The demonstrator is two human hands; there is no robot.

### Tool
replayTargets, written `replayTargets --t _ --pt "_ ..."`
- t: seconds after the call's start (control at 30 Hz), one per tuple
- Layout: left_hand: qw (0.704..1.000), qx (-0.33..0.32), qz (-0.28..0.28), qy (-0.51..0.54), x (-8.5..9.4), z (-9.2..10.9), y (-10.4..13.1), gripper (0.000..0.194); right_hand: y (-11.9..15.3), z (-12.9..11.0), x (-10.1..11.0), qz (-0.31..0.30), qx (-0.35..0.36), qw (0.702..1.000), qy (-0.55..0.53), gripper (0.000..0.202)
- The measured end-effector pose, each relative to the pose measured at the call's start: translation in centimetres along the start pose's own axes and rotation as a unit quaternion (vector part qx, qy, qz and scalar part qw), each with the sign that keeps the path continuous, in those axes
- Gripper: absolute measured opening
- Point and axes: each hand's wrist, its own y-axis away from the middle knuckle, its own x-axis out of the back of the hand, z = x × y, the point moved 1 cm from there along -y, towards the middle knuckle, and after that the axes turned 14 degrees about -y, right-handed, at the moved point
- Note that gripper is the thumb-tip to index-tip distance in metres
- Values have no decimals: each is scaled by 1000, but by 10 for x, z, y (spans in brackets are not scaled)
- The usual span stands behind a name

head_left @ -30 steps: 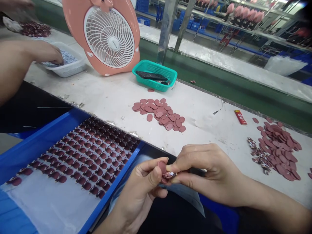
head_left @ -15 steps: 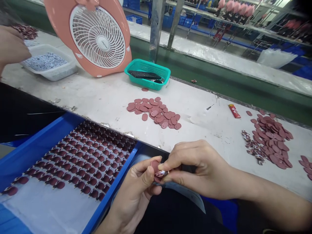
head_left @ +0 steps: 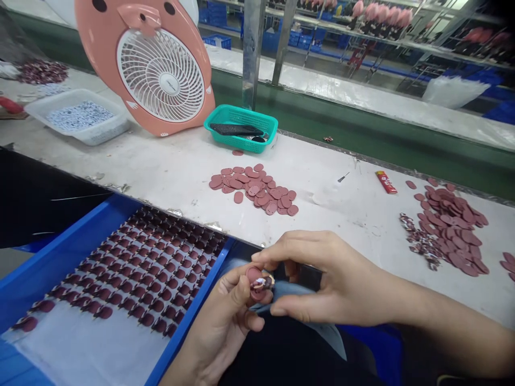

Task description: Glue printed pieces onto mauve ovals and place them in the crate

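Observation:
My left hand [head_left: 225, 316] pinches a reddish-brown oval disc [head_left: 254, 274] between thumb and fingers. Across the disc's face lies a small shiny piece [head_left: 263, 283] with white, dark and gold-coloured parts; how it is joined to the disc I cannot make out. Thumb and index finger spread wide, my right hand [head_left: 317, 279] is open beside the disc. Its index fingertip is close to the disc's upper edge, and whether it touches is unclear. Ahead on the table lies a pile of similar discs [head_left: 261, 187]. A larger disc pile [head_left: 454, 230] sits at the right, with small shiny pieces [head_left: 420, 244] alongside.
Left of my hands, a blue tray [head_left: 201, 292] holds rows of discs with dark pieces on white sheeting. Behind are a pink fan [head_left: 104, 64], a green basket [head_left: 241, 145] with a black object, a white tub [head_left: 108, 131] and a red-and-yellow lighter-like object [head_left: 386, 182].
My right thumb and index finger have let go of the small shiny piece and spread apart. The other person's hand at the far left has left the tub. The view has shifted slightly.

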Motion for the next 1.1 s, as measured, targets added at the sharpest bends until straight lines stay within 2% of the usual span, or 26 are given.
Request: replayTargets --t 0.27,0.43,0.7,0.8,0.87,0.93,1.0,1.1 --pt "999 22 47 -10 1 4 1 43 -1 16 -5 -15 14 999 -43 15" --pt "997 35 73 10 -3 6 2 41 -5 18 -9 -6 21 999 -49 11" --pt "999 19 34 7 9 2 1 40 -9 13 -9 3 31 998 -50 8" --pt "1000 -1 13 -4 11 6 -3 55 -13 17 -9 29 59 998 -20 8" --pt "998 -37 43 -8 13 8 -7 65 -15 22 -11 69 83 994 35 9" --pt "987 -99 123 -27 15 9 -8 58 -17 27 -18 119 120 978 124 11" --pt "965 -163 197 -53 16 9 -8 44 -19 31 -30 156 172 944 236 13" --pt "947 -211 229 -76 17 8 -6 39 -23 37 -52 169 241 889 351 18"
